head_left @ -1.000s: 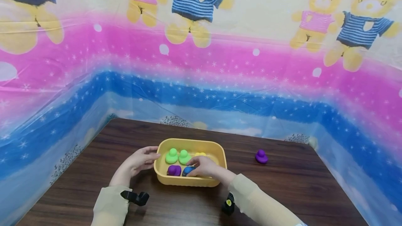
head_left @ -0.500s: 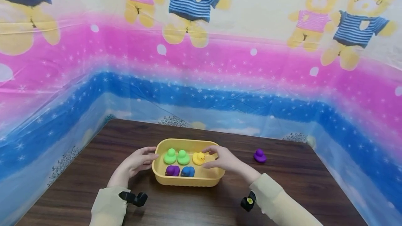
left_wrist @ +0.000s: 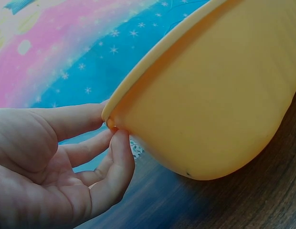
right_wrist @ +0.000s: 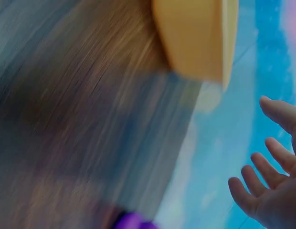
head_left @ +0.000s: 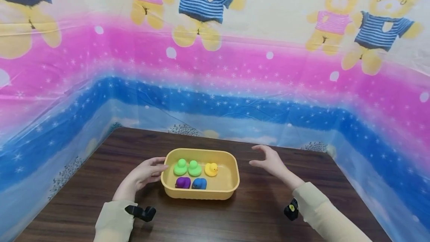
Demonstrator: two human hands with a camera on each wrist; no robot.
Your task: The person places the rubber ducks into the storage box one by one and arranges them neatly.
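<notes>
A yellow plastic basin (head_left: 231,176) stands on the table. Inside it are two green rubber ducks (head_left: 180,167), a yellow rubber duck (head_left: 211,169), a purple rubber duck (head_left: 183,183) and a blue rubber duck (head_left: 199,184). At the basin's left end my left hand (head_left: 149,173) pinches the rim; the left wrist view shows thumb and fingers meeting there. My right hand (head_left: 270,160) is to the right of the basin, fingers spread and holding nothing. Another purple rubber duck (right_wrist: 133,222) peeks in at the bottom of the right wrist view; in the head view the right hand hides it.
Dark wood-grain table (head_left: 208,219) lies under everything. A printed cloth (head_left: 218,104) with bears and a pink and blue band hangs around its back and sides. Black wrist cameras (head_left: 141,213) are strapped at both sleeves.
My right hand has let go of the blue duck, risen out of the basin and moved right, over the place where the loose purple duck lay. The left hand has stayed at the rim.
</notes>
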